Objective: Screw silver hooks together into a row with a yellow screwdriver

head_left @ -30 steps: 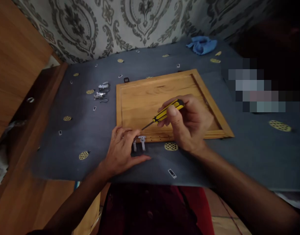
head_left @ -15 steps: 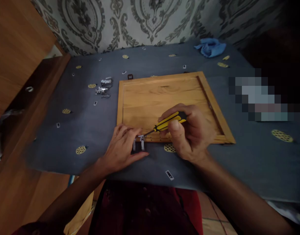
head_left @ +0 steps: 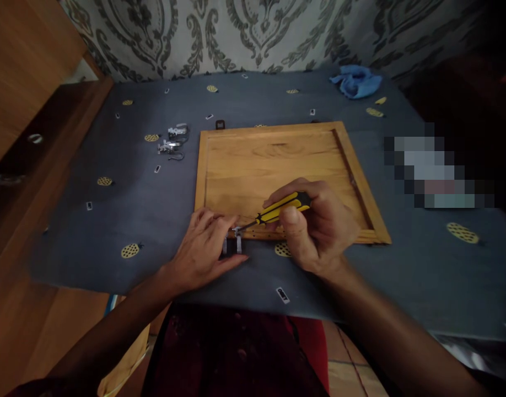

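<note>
A wooden cabinet door (head_left: 273,165) lies flat on a dark blue cloth (head_left: 154,209) with yellow pineapple prints. My right hand (head_left: 315,226) is closed around a yellow-and-black screwdriver (head_left: 278,209), its tip resting on a small metal hinge (head_left: 237,238) at the door's near edge. My left hand (head_left: 203,248) lies beside the hinge, its fingers curled over the hinge's left side and pressing it against the wood.
More metal hinges (head_left: 173,140) lie on the cloth to the door's far left. A crumpled blue rag (head_left: 355,81) sits at the back right. Patterned wallpaper (head_left: 253,33) stands behind, a wooden cabinet (head_left: 25,66) on the left.
The screwdriver tip has come down from above the door frame onto the hinge. My left hand has stayed at the hinge. The camera view has shifted slightly.
</note>
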The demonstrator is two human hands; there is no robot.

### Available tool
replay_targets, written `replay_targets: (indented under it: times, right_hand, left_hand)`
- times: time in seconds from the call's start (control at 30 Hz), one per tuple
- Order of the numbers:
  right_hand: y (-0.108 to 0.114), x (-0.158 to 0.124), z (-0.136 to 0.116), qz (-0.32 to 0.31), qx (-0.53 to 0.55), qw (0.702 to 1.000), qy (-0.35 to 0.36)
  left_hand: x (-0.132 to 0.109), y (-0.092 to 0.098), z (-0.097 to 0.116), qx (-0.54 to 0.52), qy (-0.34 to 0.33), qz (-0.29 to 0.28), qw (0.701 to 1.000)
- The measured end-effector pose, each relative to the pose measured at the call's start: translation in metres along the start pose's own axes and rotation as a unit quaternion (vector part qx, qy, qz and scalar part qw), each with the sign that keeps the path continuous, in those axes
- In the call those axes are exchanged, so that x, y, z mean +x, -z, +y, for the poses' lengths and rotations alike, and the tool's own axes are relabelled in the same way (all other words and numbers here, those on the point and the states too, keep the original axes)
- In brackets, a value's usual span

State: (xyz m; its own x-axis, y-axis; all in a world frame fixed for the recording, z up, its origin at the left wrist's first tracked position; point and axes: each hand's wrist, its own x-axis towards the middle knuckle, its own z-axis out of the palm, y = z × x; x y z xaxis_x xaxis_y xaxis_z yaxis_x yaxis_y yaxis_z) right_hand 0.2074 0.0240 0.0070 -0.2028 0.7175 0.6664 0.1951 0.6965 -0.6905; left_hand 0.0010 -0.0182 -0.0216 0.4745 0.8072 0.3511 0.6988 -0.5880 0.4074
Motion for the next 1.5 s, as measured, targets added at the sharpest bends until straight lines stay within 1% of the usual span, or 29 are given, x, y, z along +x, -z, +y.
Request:
replay_targets:
  times: [0.13,0.27,0.43,0.53,0.7,0.87,1.07,1.23,1.5]
  right_hand:
    - [-0.001,0.0,-0.001,0.003,0.003,1.0,0.005]
    - [0.0,0.001,-0.001,-0.005,-0.012,0.999,0.031]
    - [0.0,0.003,0.0,-0.012,-0.027,0.999,0.038]
    - [-0.001,0.003,-0.002,-0.009,-0.014,0.999,0.03]
    - [-0.004,0.004,-0.008,-0.008,-0.009,1.0,-0.012]
    - [-0.008,0.002,-0.008,0.002,-0.01,1.0,0.001]
    - [-0.009,0.0,-0.007,-0.002,-0.008,1.0,0.005]
    - [-0.01,0.002,-0.005,0.001,0.014,1.0,0.014]
    - [-0.012,0.003,-0.008,0.011,-0.011,1.0,0.023]
  left_hand:
    - [0.0,0.0,0.0,-0.006,0.002,0.003,1.0]
    - [0.0,0.0,0.0,0.001,0.0,-0.004,1.0]
    - [0.0,0.0,0.0,0.007,-0.003,0.005,1.0]
    - [0.0,-0.001,0.0,0.002,-0.004,0.005,1.0]
    - [0.0,0.0,0.0,-0.002,-0.01,0.011,1.0]
    - [0.001,0.0,0.0,-0.01,-0.006,0.009,1.0]
    - [0.002,0.001,0.001,-0.005,-0.007,0.002,1.0]
    - [0.001,0.002,0.001,0.004,0.001,-0.005,1.0]
    - [-0.001,-0.001,-0.001,0.009,0.012,-0.008,1.0]
